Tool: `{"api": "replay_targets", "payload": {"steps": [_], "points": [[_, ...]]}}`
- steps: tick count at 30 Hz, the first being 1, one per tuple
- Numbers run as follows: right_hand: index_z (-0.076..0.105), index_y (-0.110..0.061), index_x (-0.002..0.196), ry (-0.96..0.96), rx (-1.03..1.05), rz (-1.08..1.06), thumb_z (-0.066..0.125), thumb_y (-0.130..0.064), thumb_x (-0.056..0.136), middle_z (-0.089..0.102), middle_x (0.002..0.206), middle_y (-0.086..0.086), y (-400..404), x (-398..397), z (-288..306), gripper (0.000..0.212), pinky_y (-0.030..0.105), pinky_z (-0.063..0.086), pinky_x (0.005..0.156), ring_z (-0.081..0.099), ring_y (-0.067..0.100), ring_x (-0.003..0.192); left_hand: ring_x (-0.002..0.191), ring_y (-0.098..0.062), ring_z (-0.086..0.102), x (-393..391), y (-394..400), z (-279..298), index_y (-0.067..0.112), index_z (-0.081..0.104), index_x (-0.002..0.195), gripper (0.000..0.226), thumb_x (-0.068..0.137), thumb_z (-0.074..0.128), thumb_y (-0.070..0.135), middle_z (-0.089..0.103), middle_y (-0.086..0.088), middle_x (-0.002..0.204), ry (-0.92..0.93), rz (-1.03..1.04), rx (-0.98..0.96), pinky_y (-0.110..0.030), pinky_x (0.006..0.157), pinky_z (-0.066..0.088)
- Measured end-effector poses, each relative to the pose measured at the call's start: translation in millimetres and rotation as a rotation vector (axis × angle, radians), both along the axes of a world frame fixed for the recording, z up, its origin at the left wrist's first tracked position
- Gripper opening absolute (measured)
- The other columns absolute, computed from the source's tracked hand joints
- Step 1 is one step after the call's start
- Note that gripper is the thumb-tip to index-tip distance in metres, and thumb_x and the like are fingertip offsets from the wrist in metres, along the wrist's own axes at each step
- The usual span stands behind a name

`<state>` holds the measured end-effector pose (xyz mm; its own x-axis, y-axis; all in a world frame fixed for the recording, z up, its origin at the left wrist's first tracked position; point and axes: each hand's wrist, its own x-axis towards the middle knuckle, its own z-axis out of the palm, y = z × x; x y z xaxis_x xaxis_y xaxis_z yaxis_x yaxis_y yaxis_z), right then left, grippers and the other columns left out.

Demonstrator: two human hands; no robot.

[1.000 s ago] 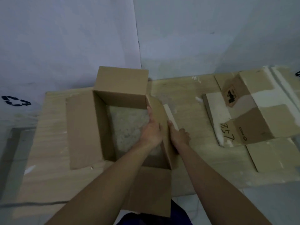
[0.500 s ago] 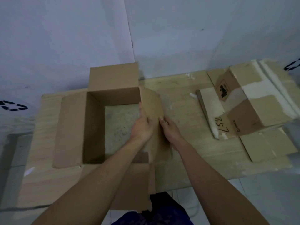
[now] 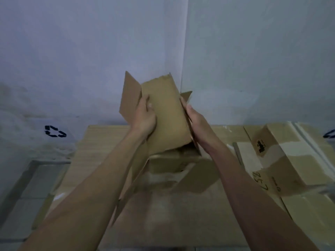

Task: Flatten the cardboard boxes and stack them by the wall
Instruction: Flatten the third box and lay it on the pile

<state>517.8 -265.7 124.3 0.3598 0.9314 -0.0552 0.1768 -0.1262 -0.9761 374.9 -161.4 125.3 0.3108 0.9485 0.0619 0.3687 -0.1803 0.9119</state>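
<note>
I hold a brown cardboard box (image 3: 165, 113) up in front of the wall, tilted, its flaps sticking out at the top and hanging below. My left hand (image 3: 145, 116) grips its left edge, thumb on the near panel. My right hand (image 3: 194, 116) grips the right edge. The box's lower part (image 3: 172, 163) is blurred. On the right lies a flattened cardboard box (image 3: 282, 160) with white tape and the handwritten number 257.
A wooden table (image 3: 101, 142) stands against the pale wall (image 3: 72, 60). A recycling mark (image 3: 54, 131) shows at the left. More flat cardboard (image 3: 311, 211) lies at the right edge. Tiled floor (image 3: 27, 196) is at the lower left.
The box was standing open on the table; both hands have lifted it off the table and tipped it up toward the wall. The camera view has shifted upward.
</note>
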Motion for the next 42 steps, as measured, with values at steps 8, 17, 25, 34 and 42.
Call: {"api": "replay_targets", "payload": {"steps": [8, 17, 25, 34, 42], "points": [[0.041, -0.038, 0.15, -0.363, -0.039, 0.02, 0.052, -0.057, 0.095, 0.021, 0.164, -0.012, -3, -68, -34, 0.059, 0.041, 0.017, 0.123, 0.018, 0.01, 0.15, 0.144, -0.021, 0.032, -58, -12, -55, 0.024, 0.023, 0.156, 0.055, 0.105, 0.033, 0.04, 0.03, 0.0, 0.16, -0.044, 0.011, -0.296, -0.038, 0.117, 0.028], [0.042, -0.035, 0.149, -0.266, -0.164, -0.256, 0.058, -0.072, 0.082, 0.038, 0.152, -0.003, -16, -75, -63, 0.078, 0.032, 0.037, 0.1, 0.043, 0.018, 0.134, 0.136, -0.025, 0.045, -51, -30, -71, 0.044, 0.021, 0.152, 0.119, 0.052, 0.055, 0.097, 0.039, 0.006, 0.154, -0.083, -0.066, -0.515, -0.048, 0.111, 0.038], [0.042, -0.03, 0.15, -0.263, -0.003, -0.196, 0.06, -0.059, 0.088, 0.027, 0.162, -0.001, 12, -111, -41, 0.071, 0.046, 0.031, 0.118, 0.032, 0.022, 0.145, 0.124, -0.016, 0.055, -91, -18, -35, 0.033, 0.032, 0.151, 0.105, 0.063, 0.074, 0.07, 0.045, 0.004, 0.15, -0.261, 0.088, -0.331, -0.043, 0.104, 0.047], [0.035, -0.025, 0.154, -0.071, -0.024, 0.014, 0.058, -0.051, 0.095, 0.024, 0.163, -0.003, 32, -184, -49, 0.068, 0.042, 0.027, 0.12, 0.028, 0.018, 0.147, 0.126, -0.022, 0.052, -175, -8, -25, 0.041, 0.028, 0.151, 0.107, 0.06, 0.069, 0.079, 0.04, 0.004, 0.153, -0.067, 0.231, -0.286, -0.049, 0.102, 0.047], [0.04, -0.035, 0.149, 0.04, -0.179, 0.026, 0.064, -0.055, 0.086, 0.043, 0.153, -0.01, 1, -202, -112, 0.07, 0.041, 0.039, 0.113, 0.043, 0.011, 0.136, 0.118, -0.019, 0.057, -206, -30, -98, 0.052, 0.026, 0.146, 0.109, 0.052, 0.063, 0.092, 0.048, 0.005, 0.145, 0.043, 0.277, -0.382, -0.047, 0.097, 0.05]]}}
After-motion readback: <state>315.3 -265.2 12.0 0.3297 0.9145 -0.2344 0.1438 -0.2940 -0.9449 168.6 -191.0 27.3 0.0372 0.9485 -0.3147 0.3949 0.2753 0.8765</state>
